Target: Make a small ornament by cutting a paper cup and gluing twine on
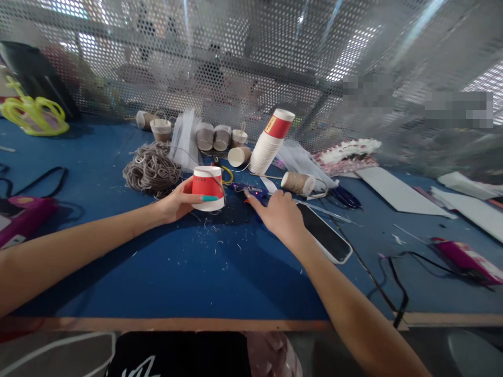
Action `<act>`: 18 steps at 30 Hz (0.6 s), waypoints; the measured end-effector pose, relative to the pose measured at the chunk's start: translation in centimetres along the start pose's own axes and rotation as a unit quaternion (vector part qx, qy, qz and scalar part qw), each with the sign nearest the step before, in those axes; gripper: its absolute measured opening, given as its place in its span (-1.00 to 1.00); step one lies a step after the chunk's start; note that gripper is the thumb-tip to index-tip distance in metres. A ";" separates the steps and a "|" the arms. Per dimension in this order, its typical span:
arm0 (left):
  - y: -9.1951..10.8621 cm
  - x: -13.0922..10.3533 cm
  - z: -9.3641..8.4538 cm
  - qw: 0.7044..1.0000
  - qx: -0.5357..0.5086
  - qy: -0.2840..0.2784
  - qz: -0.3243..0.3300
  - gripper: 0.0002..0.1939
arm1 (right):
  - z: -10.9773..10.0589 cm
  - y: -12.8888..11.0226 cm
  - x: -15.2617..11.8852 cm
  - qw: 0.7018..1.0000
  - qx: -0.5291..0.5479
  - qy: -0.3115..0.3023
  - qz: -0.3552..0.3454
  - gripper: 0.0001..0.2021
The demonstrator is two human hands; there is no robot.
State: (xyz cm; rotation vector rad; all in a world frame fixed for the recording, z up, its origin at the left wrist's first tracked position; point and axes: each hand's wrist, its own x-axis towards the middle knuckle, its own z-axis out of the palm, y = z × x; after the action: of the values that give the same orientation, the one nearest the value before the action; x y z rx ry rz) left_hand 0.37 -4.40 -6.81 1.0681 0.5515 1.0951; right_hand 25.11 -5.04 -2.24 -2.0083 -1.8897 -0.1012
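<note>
We are holding the red cup (207, 184) in our curled left hand (177, 202), inward from the surface's (176, 283) near edge. Rightward, the blue tool (257, 192) is lying roughly parallel to that edge; our right hand (285, 217) is touching it, how closed we cannot tell.

Around your worktop (168, 283)
To your left you have a yellow looped, crown-shaped piece (29, 107) beside a dark object (39, 78), with a magenta device (33, 212) nearer you. To your right lie a phone (325, 230), a white board (403, 193) and a second magenta device (467, 259); a perforated screen (236, 68) stands behind.
</note>
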 end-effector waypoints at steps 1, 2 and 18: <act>0.0 0.0 0.0 1.000 -0.005 -0.005 0.003 -0.39 | 0.2 -0.1 0.2 0.999 -0.021 -0.036 0.017 -0.16; 0.0 0.0 0.0 1.000 -0.008 -0.011 0.005 -0.41 | 0.4 -0.3 0.3 0.997 -0.035 -0.069 0.026 -0.15; -0.3 -0.2 0.1 0.996 0.067 -0.052 0.038 -0.35 | 0.3 -1.3 1.2 0.990 -0.015 -0.140 0.029 -0.50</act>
State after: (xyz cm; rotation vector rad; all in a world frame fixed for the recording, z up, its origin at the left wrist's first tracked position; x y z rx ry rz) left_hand 0.48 -4.65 -7.02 1.2648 0.5090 1.0737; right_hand 23.91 -3.76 -1.87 -2.1914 -2.0017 0.1789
